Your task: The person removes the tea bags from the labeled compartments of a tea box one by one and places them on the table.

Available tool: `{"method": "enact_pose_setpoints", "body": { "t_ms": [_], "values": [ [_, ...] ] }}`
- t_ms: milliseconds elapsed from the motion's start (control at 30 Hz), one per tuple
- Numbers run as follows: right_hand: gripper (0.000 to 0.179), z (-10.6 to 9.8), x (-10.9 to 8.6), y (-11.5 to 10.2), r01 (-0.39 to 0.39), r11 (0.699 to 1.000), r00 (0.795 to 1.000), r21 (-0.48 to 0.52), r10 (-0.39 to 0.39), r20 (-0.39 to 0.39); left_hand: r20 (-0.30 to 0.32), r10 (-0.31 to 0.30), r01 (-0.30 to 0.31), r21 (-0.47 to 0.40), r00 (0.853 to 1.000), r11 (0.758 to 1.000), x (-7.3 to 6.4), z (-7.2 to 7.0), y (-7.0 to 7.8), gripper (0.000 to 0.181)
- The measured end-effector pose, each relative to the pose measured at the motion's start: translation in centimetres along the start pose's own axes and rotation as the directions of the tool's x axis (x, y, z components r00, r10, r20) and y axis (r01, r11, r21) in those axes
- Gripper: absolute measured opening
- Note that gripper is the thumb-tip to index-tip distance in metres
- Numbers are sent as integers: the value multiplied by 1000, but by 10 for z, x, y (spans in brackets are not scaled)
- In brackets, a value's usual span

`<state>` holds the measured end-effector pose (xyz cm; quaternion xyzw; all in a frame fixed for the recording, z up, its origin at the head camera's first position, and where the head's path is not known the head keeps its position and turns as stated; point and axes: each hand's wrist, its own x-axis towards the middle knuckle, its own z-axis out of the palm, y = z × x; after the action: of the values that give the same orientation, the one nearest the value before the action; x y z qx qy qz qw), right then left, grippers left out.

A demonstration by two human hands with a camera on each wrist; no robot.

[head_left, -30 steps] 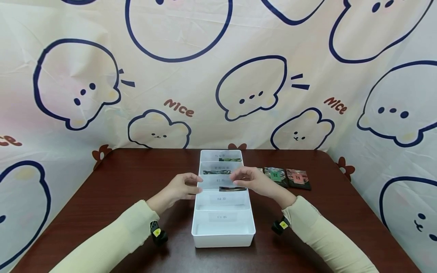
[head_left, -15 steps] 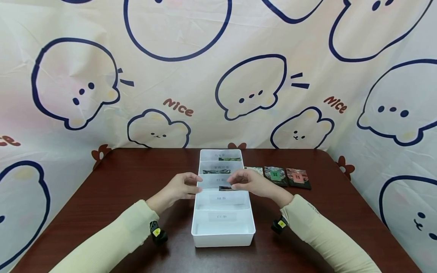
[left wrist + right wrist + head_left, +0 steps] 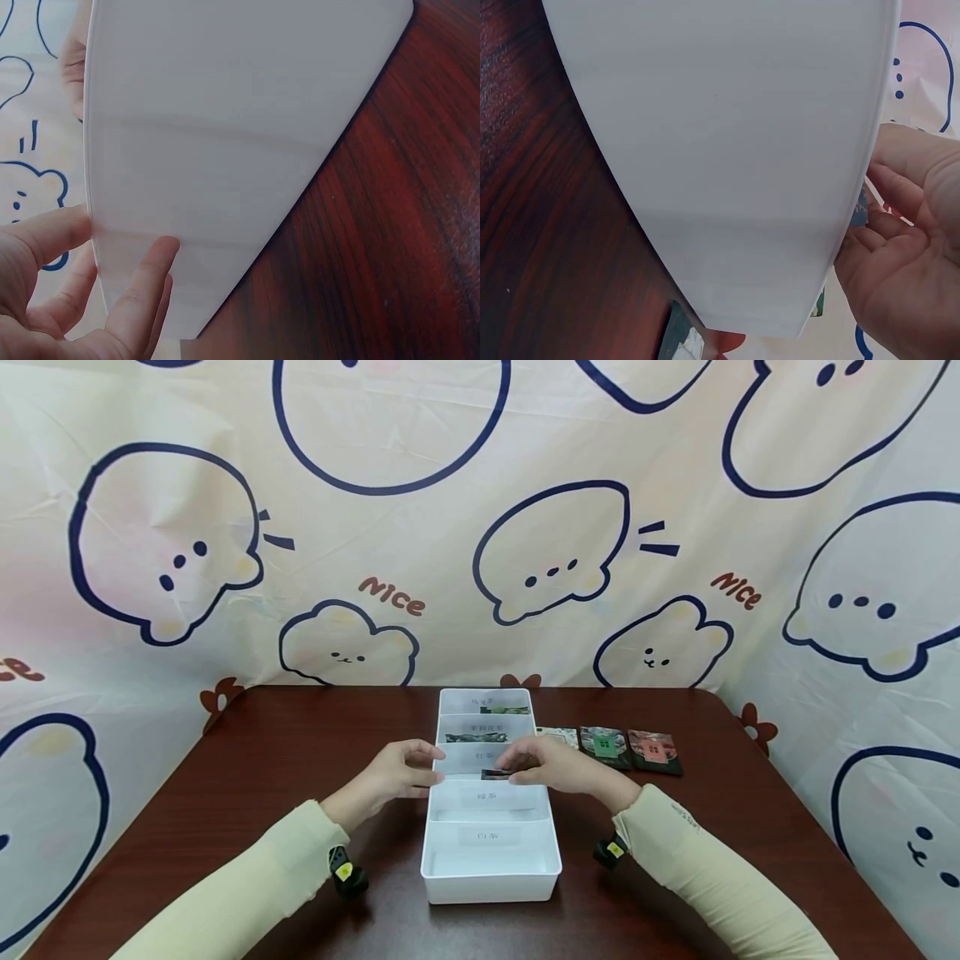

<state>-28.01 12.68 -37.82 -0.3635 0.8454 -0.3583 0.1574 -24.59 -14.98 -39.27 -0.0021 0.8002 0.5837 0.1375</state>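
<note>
A long white box (image 3: 491, 889), split into several compartments with printed labels, stands lengthwise on the table. My left hand (image 3: 397, 772) rests against its left side, the fingers loosely bent; in the left wrist view fingertips (image 3: 166, 247) touch the outer wall and the rim. My right hand (image 3: 558, 764) reaches over the right rim into the middle compartment. Its thumb and fingers pinch a dark tea sachet (image 3: 491, 774), whose right part the hand hides. A bluish corner shows between the fingers in the right wrist view. Two more sachets lie in the far compartments, one greenish (image 3: 506, 710), one dark green (image 3: 476, 737).
Right of the box lie a white sachet (image 3: 561, 737) partly behind the right hand, a green sachet (image 3: 606, 747) and a red sachet (image 3: 655, 752). The brown table (image 3: 315, 727) ends at a cartoon-printed cloth (image 3: 450, 543). The two near compartments show bare floors.
My right hand has shifted slightly left and closed in on the sachet in the middle compartment, covering its right part. The white sachet shows more. My left hand has stayed put.
</note>
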Motion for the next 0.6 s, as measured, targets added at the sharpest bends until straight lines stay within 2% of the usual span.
{"method": "enact_pose_setpoints", "body": {
  "t_ms": [233, 600],
  "values": [
    [17, 1, 0, -2, 18, 999, 1000, -37, -18, 7, -7, 0, 0, 17, 1000, 1000, 0, 1, 0, 34],
    [13, 2, 1, -1, 32, 999, 999, -14, -32, -18, -14, -2, 3, 27, 1000, 1000, 1, 1, 1, 34]
  ]
}}
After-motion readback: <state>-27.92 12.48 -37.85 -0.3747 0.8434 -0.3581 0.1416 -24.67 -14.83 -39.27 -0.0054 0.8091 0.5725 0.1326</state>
